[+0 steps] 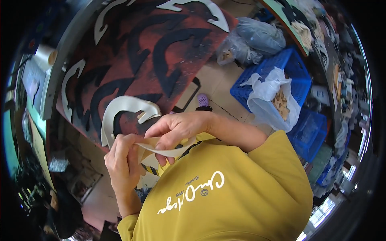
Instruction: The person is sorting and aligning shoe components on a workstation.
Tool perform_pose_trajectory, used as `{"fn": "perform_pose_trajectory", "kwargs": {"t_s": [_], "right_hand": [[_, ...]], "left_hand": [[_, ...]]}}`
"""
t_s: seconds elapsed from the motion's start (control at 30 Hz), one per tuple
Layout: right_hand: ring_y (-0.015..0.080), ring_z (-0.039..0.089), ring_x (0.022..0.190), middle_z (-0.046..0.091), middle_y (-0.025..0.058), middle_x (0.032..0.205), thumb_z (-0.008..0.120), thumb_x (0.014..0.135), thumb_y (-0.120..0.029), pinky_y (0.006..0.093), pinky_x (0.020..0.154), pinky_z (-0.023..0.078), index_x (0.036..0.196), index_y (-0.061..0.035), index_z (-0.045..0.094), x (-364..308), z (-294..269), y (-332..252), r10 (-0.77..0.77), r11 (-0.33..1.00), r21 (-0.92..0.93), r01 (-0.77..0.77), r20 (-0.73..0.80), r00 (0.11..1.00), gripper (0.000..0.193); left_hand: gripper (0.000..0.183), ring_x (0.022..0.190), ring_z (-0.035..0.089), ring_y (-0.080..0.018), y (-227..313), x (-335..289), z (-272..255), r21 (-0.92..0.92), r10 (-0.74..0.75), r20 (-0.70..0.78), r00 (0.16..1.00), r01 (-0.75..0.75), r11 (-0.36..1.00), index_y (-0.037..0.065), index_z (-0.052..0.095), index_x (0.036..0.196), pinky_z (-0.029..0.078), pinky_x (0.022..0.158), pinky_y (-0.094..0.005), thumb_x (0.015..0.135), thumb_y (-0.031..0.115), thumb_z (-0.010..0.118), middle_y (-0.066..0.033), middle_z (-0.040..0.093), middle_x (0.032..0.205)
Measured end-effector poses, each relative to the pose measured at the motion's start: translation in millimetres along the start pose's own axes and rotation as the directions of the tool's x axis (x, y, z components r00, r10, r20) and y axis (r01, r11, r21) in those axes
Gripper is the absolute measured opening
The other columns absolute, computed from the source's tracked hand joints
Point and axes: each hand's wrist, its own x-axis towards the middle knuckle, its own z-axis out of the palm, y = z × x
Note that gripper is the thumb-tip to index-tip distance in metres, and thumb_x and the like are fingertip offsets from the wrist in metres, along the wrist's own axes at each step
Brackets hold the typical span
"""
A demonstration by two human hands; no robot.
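In front of my chest I hold a thin cream-coloured curved strip [175, 153] of sheet material, bent into a loop. My left hand [124, 158] is closed on its left end, the fingers folded over the edge. My right hand [179, 129] pinches the strip further right, with thumb and fingers on both sides of it. Just beyond my hands, thick cream hook-shaped pieces [114, 111], seemingly stacked, lie at the near edge of a red board [140, 38]. Black curved pieces [159, 54] of similar outline are spread over the board.
More pale curved pieces lie near the board's edges, one white piece [219, 18] at its far right corner. On the floor to the right stand a blue crate [241, 82], an open white bag [257, 100] of tan scraps and tied plastic bags [261, 34]. A cluttered bench runs along the right.
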Motion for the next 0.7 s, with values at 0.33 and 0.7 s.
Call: {"fn": "perform_pose_trajectory", "kwargs": {"t_s": [0.33,0.7], "right_hand": [[0.0102,0.063,0.094,0.068,0.0005,0.094,0.063,0.094,-0.009,0.0278,0.087,0.050,0.110,0.0004,0.069,-281.1,-95.9,52.6,-0.583,0.797,-0.522,0.304,-0.534,0.612,0.019],[0.0178,0.053,0.071,0.057,0.0061,0.095,0.064,0.094,-0.023,0.0316,0.051,0.044,0.112,-0.0068,0.061,-697.0,-325.5,389.6,0.386,0.793,-0.140,0.593,-0.638,-0.666,0.025]], "left_hand": [[0.010,0.068,0.050,-0.0174,111.8,61.5,136.7,-0.273,0.127,-0.086,0.988,-0.145,0.951,-0.002,0.055,0.096,0.039,0.063,-0.0285,0.098,0.007,0.051,-0.0099,0.058,0.078],[0.017,0.072,0.059,-0.0154,174.0,89.5,191.7,-0.038,-0.131,0.121,0.984,0.136,0.990,-0.005,0.065,0.103,0.045,0.068,-0.0256,0.094,-0.003,0.051,-0.0107,0.066,0.085]]}}
